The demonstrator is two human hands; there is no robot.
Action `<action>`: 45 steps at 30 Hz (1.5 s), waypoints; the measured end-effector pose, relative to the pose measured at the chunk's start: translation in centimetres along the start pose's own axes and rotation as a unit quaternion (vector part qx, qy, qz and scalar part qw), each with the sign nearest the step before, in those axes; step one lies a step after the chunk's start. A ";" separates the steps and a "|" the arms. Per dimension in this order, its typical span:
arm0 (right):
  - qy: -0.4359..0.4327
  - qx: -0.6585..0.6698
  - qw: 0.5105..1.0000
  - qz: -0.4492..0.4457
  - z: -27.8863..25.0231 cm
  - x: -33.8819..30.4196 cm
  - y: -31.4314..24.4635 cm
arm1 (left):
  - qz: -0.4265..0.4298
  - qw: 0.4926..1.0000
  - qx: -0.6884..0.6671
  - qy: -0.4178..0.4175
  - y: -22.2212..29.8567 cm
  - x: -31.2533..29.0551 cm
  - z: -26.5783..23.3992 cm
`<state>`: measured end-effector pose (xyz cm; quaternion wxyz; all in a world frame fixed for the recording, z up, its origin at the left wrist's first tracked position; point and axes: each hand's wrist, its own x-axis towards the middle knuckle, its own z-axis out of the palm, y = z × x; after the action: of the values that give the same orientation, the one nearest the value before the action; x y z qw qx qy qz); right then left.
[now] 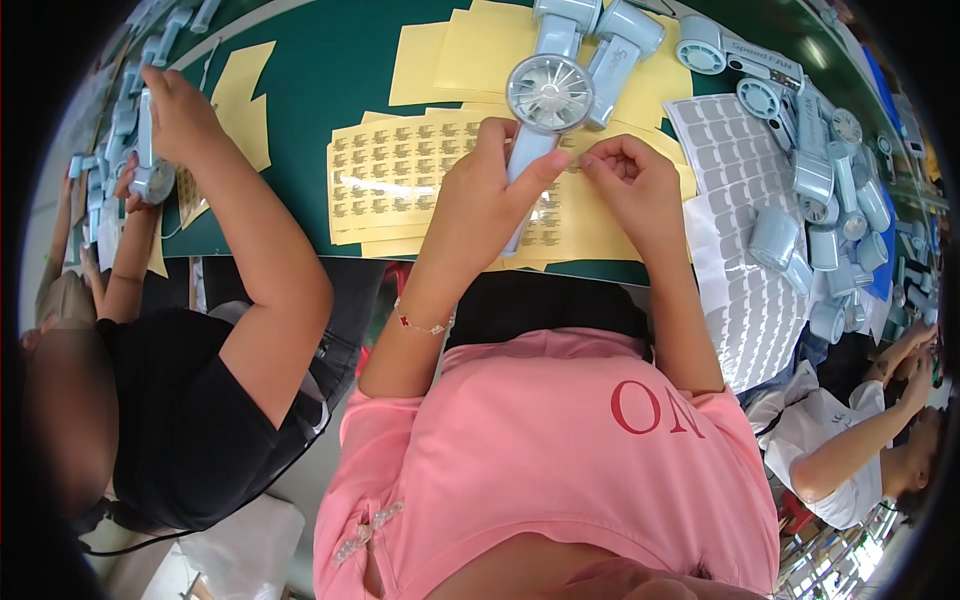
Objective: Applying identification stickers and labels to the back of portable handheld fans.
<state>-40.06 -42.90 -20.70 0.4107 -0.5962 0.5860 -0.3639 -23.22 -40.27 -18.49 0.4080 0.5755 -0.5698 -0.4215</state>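
My left hand [478, 200] is wrapped round the handle of a light-blue handheld fan [550, 95], whose round, clear-fronted head tilts up and away from me. Just right of it, my right hand [635, 185] is closed in a pinch, thumb and forefinger close to the fan's handle. Whatever those fingertips hold, if anything, is too small to make out. Under both hands lies a stack of yellow label sheets [385, 185] printed with rows of small dark text. Two more light-blue fans [620, 60] lie just beyond the held one.
Plain yellow sheets [480, 50] lie farther back on the green table [300, 110]. At right, a sheet of grey labels [735, 160] hangs past the table edge beside a heap of blue fans [815, 170]. On the left, a co-worker's hand [185, 120] holds another fan; other people work at both sides.
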 end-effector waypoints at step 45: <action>-0.180 0.411 0.893 -0.032 -1.4 -7.5 -6.2 | -0.003 0.894 -0.449 -0.019 4.1 -1.9 1.3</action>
<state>-39.26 -35.64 -14.11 0.7056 -0.4480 0.2804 -0.4720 -25.70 -38.45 -14.97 0.6110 0.3249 -0.3262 -0.6440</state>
